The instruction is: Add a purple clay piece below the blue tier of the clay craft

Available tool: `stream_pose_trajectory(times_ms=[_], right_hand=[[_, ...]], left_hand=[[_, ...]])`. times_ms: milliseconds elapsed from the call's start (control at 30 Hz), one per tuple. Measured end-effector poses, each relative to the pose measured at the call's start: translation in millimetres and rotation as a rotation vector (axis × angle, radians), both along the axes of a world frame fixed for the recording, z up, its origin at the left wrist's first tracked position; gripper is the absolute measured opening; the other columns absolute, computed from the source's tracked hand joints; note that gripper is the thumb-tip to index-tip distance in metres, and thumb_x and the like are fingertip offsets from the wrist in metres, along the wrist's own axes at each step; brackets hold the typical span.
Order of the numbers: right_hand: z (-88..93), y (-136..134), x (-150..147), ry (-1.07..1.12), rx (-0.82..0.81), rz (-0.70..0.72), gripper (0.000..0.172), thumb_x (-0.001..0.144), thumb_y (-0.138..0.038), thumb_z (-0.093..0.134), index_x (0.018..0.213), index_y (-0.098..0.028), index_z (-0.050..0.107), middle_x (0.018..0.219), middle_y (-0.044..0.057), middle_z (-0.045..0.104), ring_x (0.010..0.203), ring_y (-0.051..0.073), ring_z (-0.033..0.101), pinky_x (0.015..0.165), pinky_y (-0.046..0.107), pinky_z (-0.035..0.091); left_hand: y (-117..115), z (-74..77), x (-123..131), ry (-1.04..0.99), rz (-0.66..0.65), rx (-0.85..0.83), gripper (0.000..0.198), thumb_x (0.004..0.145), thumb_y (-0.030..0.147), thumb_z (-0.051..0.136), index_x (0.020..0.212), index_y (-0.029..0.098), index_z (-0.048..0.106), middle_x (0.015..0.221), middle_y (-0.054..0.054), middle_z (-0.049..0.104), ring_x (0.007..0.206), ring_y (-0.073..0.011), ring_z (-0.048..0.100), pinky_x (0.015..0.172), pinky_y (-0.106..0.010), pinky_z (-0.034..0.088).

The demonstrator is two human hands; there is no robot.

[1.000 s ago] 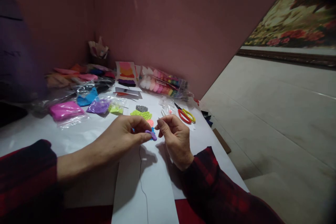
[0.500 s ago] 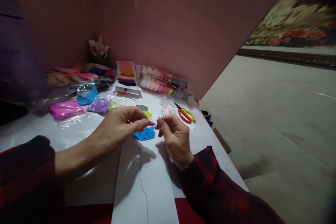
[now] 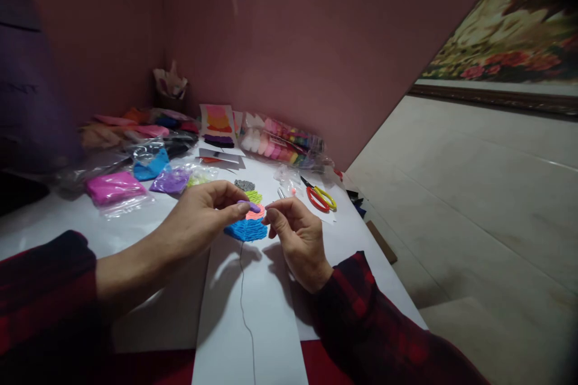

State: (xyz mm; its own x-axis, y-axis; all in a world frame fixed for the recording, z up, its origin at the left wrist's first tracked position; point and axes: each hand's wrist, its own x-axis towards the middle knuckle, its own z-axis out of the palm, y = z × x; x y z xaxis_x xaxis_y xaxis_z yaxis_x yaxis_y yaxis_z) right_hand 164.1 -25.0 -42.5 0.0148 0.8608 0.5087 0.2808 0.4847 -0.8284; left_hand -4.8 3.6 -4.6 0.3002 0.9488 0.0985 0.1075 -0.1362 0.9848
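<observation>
My left hand (image 3: pixel 198 219) pinches a small purple foam piece (image 3: pixel 253 207) between thumb and forefinger, just above a row of scalloped foam shapes: blue (image 3: pixel 247 230), pink-orange (image 3: pixel 257 215), green (image 3: pixel 253 196) and grey (image 3: pixel 244 184). My right hand (image 3: pixel 298 237) is closed in a pinch right beside the purple piece, apparently on a thin needle that is too small to see well. A dark thread (image 3: pixel 242 301) trails down over the white paper (image 3: pixel 253 325) toward me. Both sleeves are red and black plaid.
Red and yellow scissors (image 3: pixel 320 197) lie just right of my hands. Bags of pink (image 3: pixel 111 187), blue (image 3: pixel 149 167) and purple (image 3: pixel 170 181) pieces sit at the left. A pack of coloured foam (image 3: pixel 280 145) and a pattern card (image 3: pixel 217 123) stand by the pink partition (image 3: pixel 316 42).
My left hand has lifted the purple piece up and back from the blue shape, which now lies uncovered. My right hand has shifted slightly left toward the piece.
</observation>
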Motion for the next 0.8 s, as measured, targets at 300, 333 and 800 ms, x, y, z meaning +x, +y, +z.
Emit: stream_pose_trajectory(times_ms=[300, 333, 800], right_hand=[[-2.2, -0.2, 0.8, -0.096, 0.044, 0.036, 0.008, 0.085, -0.026, 0.064, 0.082, -0.019, 0.064, 0.071, -0.001, 0.062, 0.057, 0.010, 0.054, 0.055, 0.025, 0.045], [-2.7, 0.1, 1.0, -0.100, 0.044, 0.032, 0.008, 0.084, -0.026, 0.065, 0.081, -0.019, 0.064, 0.070, -0.001, 0.062, 0.057, 0.010, 0.054, 0.055, 0.024, 0.045], [-2.8, -0.5, 0.2, -0.054, 0.021, 0.039, 0.004, 0.085, -0.023, 0.062, 0.085, -0.019, 0.063, 0.072, 0.000, 0.064, 0.059, 0.011, 0.054, 0.055, 0.025, 0.046]], left_hand=[[-1.7, -2.7, -0.5, 0.016, -0.094, -0.010, 0.023, 0.073, 0.035, 0.065, 0.082, 0.014, 0.065, 0.077, -0.006, 0.069, 0.073, -0.0202, 0.062, 0.068, -0.034, 0.045], [-2.2, -1.8, -0.1, 0.014, -0.098, -0.012, 0.023, 0.074, 0.035, 0.065, 0.082, 0.014, 0.065, 0.077, -0.006, 0.069, 0.074, -0.0202, 0.062, 0.069, -0.034, 0.045], [-4.7, 0.9, 1.5, -0.134, -0.132, -0.137, 0.026, 0.071, 0.027, 0.070, 0.092, 0.013, 0.060, 0.075, -0.003, 0.069, 0.071, -0.0160, 0.063, 0.065, -0.028, 0.046]])
